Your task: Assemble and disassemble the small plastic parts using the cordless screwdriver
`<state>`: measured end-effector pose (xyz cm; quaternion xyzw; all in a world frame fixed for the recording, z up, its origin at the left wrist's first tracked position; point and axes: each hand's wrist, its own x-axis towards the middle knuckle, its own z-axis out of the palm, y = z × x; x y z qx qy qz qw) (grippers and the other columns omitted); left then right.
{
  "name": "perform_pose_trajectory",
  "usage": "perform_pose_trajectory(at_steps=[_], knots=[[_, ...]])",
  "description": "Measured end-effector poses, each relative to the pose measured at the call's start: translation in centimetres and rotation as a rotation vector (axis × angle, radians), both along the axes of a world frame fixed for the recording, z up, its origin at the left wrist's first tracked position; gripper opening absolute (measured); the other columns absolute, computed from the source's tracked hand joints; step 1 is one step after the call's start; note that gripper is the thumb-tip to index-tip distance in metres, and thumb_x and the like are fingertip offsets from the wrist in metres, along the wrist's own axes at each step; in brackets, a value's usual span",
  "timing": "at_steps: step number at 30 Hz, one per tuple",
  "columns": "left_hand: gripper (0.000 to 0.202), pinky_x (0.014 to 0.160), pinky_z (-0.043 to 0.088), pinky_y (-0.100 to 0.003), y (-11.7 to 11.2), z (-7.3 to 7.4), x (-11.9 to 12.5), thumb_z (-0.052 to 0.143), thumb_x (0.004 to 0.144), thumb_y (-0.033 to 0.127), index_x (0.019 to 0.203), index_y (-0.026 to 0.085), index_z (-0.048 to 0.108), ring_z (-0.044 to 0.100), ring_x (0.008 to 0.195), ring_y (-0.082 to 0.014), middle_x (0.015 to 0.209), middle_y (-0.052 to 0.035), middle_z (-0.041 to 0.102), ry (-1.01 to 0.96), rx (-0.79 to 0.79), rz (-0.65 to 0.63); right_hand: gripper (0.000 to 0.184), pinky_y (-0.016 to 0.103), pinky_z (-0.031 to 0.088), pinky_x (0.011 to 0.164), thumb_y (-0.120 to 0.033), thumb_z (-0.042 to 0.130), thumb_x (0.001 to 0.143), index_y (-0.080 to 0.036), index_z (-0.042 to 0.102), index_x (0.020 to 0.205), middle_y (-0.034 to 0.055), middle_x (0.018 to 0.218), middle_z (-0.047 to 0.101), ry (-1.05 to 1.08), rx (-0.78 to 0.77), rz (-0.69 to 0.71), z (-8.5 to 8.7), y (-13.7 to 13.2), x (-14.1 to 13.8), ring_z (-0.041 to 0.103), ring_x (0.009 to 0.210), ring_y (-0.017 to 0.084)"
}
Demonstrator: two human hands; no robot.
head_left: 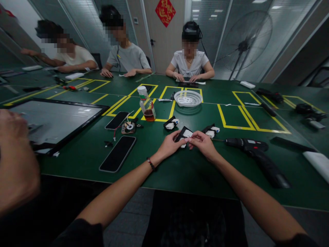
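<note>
A green worktable (180, 175), marked out in yellow lines, stretches around a white basket (188, 104), with a black power drill (253, 145) on its side to the basket's near right, bit pointing toward a worker's hands. Directly on the near side of the basket, the left hand (171, 143) and right hand (204, 142) meet at a small black-and-white piece (188, 133). Careful handling here likely means the left hand steadying the black part while the right works the white part with light, even fingertip pressure, and the right wrist staying clear of the drill bit. The left hand is closed to a pinch on the piece, thumb laid along its near side; the right thumb and forefinger are drawn together at the white part, beside the left thumb, the exact contact too small to tell. Two similar pieces lie close by: one (171, 123) just to the basket's near left, the other (212, 131) to its near right, beyond the right hand.
</note>
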<state>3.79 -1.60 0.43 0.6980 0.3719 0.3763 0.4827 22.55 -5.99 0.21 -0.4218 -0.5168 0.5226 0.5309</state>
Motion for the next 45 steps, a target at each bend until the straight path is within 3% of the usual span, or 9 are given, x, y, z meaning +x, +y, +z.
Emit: perform_pose_trajectory(at_steps=[6,14,20,25,30,34,45], knots=[[0.052,0.09,0.052,-0.035,0.07,0.23,0.06,0.071,0.081,0.045,0.124,0.016,0.063,0.065,0.101,-0.0225,0.117,-0.0104,0.069,0.006,-0.051,-0.013,0.027,0.03,0.058,0.06,-0.036,0.077,0.078,-0.019,0.059,0.089,-0.0006,0.076,0.063,0.015,0.006,-0.002,0.2,-0.06,0.03,0.067,0.066,0.015],[0.053,0.071,0.054,-0.03,0.09,0.22,-0.06,0.064,0.086,0.049,0.125,0.014,0.062,0.066,0.087,-0.0204,0.111,-0.0113,0.07,-0.009,-0.104,-0.036,0.029,0.031,0.058,0.061,-0.04,0.077,0.077,-0.02,0.059,0.088,-0.0004,0.077,0.065,0.017,-0.009,-0.008,0.09,-0.08,-0.12,0.067,0.066,0.016],[0.047,0.079,0.053,-0.033,0.16,-0.05,-0.08,0.066,0.084,0.047,0.118,0.015,0.065,0.066,0.093,-0.0224,0.107,-0.0097,0.071,0.007,-0.029,0.025,0.026,0.028,0.055,0.058,-0.039,0.075,0.079,-0.02,0.059,0.088,-0.001,0.074,0.065,-0.006,0.0,0.011,-0.15,0.02,-0.2,0.065,0.064,0.014],[0.048,0.077,0.054,-0.033,-0.19,0.46,-0.15,0.066,0.084,0.048,0.119,0.015,0.063,0.066,0.091,-0.0217,0.109,-0.0102,0.07,0.013,-0.066,-0.03,0.025,0.025,0.052,0.054,-0.037,0.075,0.08,-0.02,0.058,0.088,-0.0016,0.073,0.064,-0.002,0.017,0.017,0.16,0.03,-0.12,0.063,0.062,0.013],[0.063,0.086,0.053,-0.037,-0.34,0.35,-0.14,0.075,0.076,0.044,0.13,0.016,0.057,0.065,0.1,-0.0234,0.116,-0.0113,0.068,0.005,-0.015,0.012,0.027,0.03,0.056,0.061,-0.038,0.076,0.078,-0.021,0.057,0.088,-0.0017,0.074,0.063,0.008,0.005,-0.002,0.59,-0.03,0.15,0.065,0.065,0.015],[0.063,0.088,0.051,-0.039,-0.46,0.36,-0.13,0.076,0.075,0.043,0.129,0.017,0.058,0.065,0.1,-0.024,0.115,-0.0113,0.068,0.033,0.048,0.073,0.03,0.035,0.059,0.068,-0.04,0.077,0.077,-0.022,0.056,0.088,-0.002,0.076,0.064,0.035,-0.014,0.028,0.52,-0.06,0.11,0.067,0.066,0.016],[0.062,0.089,0.051,-0.039,-0.29,0.19,-0.27,0.076,0.075,0.041,0.13,0.018,0.058,0.065,0.1,-0.0241,0.113,-0.0109,0.069,0.024,0.039,0.06,0.028,0.036,0.059,0.069,-0.04,0.076,0.078,-0.023,0.057,0.09,-0.001,0.078,0.064,0.023,0.001,0.049,0.36,-0.12,0.01,0.068,0.067,0.017]])
